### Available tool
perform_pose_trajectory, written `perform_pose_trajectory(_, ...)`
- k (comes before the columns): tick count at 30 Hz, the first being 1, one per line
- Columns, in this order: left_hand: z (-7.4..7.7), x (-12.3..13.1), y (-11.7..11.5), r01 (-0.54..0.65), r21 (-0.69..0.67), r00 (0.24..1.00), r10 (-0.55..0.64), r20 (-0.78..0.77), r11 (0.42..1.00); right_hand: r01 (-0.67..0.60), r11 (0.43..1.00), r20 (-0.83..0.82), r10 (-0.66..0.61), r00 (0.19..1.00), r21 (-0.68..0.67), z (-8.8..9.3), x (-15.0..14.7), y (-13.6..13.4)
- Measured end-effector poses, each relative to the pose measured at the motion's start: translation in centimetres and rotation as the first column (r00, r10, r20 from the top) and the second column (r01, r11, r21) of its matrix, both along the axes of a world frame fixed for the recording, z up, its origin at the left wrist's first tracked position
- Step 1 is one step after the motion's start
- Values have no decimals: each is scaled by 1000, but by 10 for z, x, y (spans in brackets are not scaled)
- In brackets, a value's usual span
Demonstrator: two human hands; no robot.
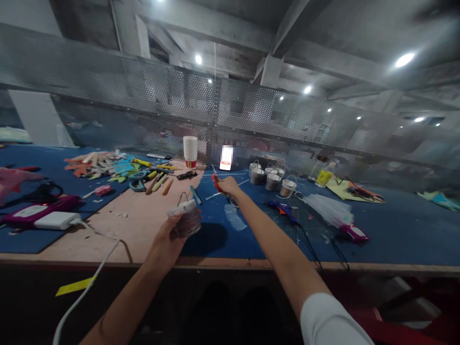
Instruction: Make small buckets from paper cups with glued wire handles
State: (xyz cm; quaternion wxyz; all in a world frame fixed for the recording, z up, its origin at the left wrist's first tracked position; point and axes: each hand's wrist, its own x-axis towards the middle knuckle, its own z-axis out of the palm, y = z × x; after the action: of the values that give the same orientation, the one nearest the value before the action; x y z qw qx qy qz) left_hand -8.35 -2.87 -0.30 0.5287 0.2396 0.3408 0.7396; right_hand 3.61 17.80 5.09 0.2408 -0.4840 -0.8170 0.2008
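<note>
A: What is held by the left hand [166, 247]?

B: A small pail [187, 223] with a thin handle. It is grasped from the left and from below, and its right side is left uncovered.

A: And how is it placed?

B: It is held over the near part of the table, just past the tips of the grasp, with its top leaned slightly left. A shadow is cast on the blue mat [247, 247] to its right.

A: Is anything gripped by the right hand [230, 186]?

B: A red tool [216, 182] is clasped there, farther from the body and well apart from the pail. Its kind cannot be told, since it is partly covered.

A: What is seen around it?

B: A phone [226, 159] is propped beyond, other pails [272, 182] are grouped to the right, and a glue gun [282, 208] is laid nearer.
</note>
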Motion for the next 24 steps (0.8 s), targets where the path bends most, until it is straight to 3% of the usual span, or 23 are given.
perform_pose_trajectory(3, 2, 3, 4, 8, -12, 999, -7, 37, 1000, -83, 994, -237, 63, 970, -77, 11, 23, -22)
perform_pose_trajectory(7, 6, 10, 9, 38, 0, 996, -38, 77, 999, -223, 968, -500, 138, 855, -113, 16, 63, -74)
perform_pose_trajectory(9, 8, 13, 10, 69, -5, 994, -69, 80, 998, -473, 855, -755, 161, 635, -215, 12, 84, -108)
perform_pose_trajectory(10, 9, 16, 10, 84, -5, 993, -83, 85, 996, -571, 782, -809, 157, 566, -248, 8, 93, -126)
perform_pose_trajectory(13, 14, 23, 12, 101, 19, 988, -103, 116, 995, -746, 594, -881, 124, 456, -302, -12, 113, -177)
perform_pose_trajectory(16, 18, 31, 14, 95, 47, 987, -101, 127, 994, -846, 417, -928, 18, 373, -332, -36, 120, -208)
perform_pose_trajectory(18, 21, 35, 14, 106, 43, 988, -110, 111, 993, -871, 359, -938, -40, 343, -334, -50, 119, -217)
perform_pose_trajectory(24, 25, 45, 13, 70, 15, 997, -71, 36, 997, -899, 311, -951, -78, 298, -307, -69, 111, -218)
